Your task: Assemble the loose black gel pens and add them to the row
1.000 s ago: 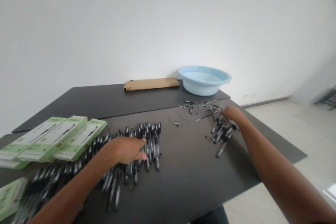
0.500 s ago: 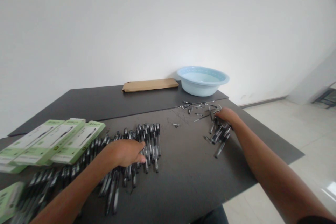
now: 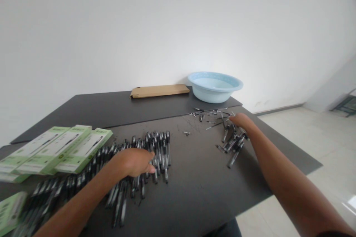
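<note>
My left hand (image 3: 139, 162) lies over a long row of black-capped clear pens (image 3: 164, 155), its thumb and index finger apart; the other fingers are hidden behind the hand. On the right, my right hand (image 3: 241, 121) is closed at the far end of a loose pile of pens (image 3: 235, 144). What its fingers hold is hidden. Thin pen refills and small pen parts (image 3: 207, 113) lie scattered just beyond that pile. Beside the row at the left, several green-and-white pen boxes (image 3: 85, 150) lie flat, overlapping one another.
A light blue basin (image 3: 214, 94) stands at the back right of the dark table (image 3: 191, 185). To its left is a flat piece of brown cardboard (image 3: 160, 90). Another green box (image 3: 12, 209) sits at the near left. A small loose part (image 3: 186, 133) lies mid-table.
My right hand has moved slightly left over the loose pile, and some pens under it have shifted a little. My left hand stays on the row. The view has tilted slightly.
</note>
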`<state>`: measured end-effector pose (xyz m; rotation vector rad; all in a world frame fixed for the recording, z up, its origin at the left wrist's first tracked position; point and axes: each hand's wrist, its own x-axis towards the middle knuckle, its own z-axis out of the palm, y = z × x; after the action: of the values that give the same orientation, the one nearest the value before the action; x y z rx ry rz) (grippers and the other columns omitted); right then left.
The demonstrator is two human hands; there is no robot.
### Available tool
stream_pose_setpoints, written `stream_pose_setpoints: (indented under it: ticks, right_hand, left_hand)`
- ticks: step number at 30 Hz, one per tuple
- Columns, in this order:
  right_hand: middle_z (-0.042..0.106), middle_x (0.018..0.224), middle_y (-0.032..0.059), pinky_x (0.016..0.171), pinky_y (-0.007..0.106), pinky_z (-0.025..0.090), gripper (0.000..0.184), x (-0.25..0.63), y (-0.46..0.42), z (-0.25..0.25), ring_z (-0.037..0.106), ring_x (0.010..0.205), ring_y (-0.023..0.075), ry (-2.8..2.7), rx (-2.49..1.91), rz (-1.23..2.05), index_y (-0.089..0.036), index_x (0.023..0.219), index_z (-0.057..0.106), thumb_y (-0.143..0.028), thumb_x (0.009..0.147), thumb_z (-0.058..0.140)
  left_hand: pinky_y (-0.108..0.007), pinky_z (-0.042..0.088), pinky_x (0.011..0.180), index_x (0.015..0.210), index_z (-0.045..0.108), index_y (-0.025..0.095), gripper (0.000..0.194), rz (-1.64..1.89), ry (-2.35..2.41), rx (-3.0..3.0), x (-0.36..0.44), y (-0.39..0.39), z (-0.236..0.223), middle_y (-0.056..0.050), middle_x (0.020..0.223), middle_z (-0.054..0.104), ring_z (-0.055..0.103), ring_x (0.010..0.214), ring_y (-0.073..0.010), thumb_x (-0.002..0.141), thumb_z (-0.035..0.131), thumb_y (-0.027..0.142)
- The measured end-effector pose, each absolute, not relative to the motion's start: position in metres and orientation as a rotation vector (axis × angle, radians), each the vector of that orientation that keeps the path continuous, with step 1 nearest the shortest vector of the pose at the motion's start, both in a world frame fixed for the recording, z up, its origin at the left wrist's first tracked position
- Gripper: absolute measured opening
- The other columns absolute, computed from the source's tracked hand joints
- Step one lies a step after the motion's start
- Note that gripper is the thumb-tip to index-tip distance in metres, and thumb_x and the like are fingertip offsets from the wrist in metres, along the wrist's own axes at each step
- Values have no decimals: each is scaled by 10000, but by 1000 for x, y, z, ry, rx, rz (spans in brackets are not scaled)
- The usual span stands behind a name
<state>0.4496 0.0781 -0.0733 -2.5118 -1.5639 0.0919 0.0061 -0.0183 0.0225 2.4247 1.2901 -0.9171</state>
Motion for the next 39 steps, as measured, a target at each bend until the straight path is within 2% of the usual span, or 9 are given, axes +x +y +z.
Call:
stream_pose_setpoints:
  ticks: [3,8,15,25,31,34,39]
  right_hand:
    - [680,821,229,626,295,424,345,443,78,-64,642,797,277,-1563,-2536,163,-61,793,721,-317,802,491]
    - [671,709,134,584,262,373,353,416,74,-48,606,693,206,-1666,-2361,237,-101,724,700,-295,813,418]
    - [536,474,12,476,233,300,323,369,69,-37,473,458,116,-1722,-2011,425,-147,589,586,-326,801,420]
    - [540,504,-1,411,201,312,165,327,73,-59,434,396,83,-1528,-1566,883,-163,626,496,-258,748,440]
    - [580,574,-13,407,202,333,75,305,67,-70,450,408,87,-1360,-1315,994,-187,725,464,-256,712,436]
    - [562,565,-30,413,199,345,86,297,60,-70,457,419,85,-1323,-1217,1012,-191,732,463,-275,726,478]
    - [503,507,-54,408,200,343,216,290,52,-67,435,414,80,-1303,-1100,1035,-190,700,459,-374,764,552]
  left_hand:
    - [-380,464,846,1312,495,84,528,-935,1297,2411,7,-18,21,-205,1213,608,587,1070,-330,861,426,350]
    - [-402,459,859,1319,483,53,533,-961,1281,2392,10,-18,22,-230,1211,600,578,1079,-349,869,423,331]
    - [-404,464,854,1306,489,32,524,-957,1271,2397,12,-20,25,-243,1192,607,585,1066,-354,868,422,312]
    - [-405,469,859,1276,526,47,478,-978,1269,2390,12,-20,25,-231,1188,613,588,1063,-349,878,437,295]
    - [-397,467,860,1286,524,52,479,-962,1282,2401,13,-19,20,-232,1184,616,589,1066,-342,872,458,284]
    - [-379,465,870,1293,519,60,470,-974,1269,2393,15,-18,18,-223,1188,616,590,1071,-326,877,465,273]
    - [-382,474,858,1275,532,56,453,-1000,1256,2398,16,-17,20,-220,1157,636,607,1043,-323,888,444,274]
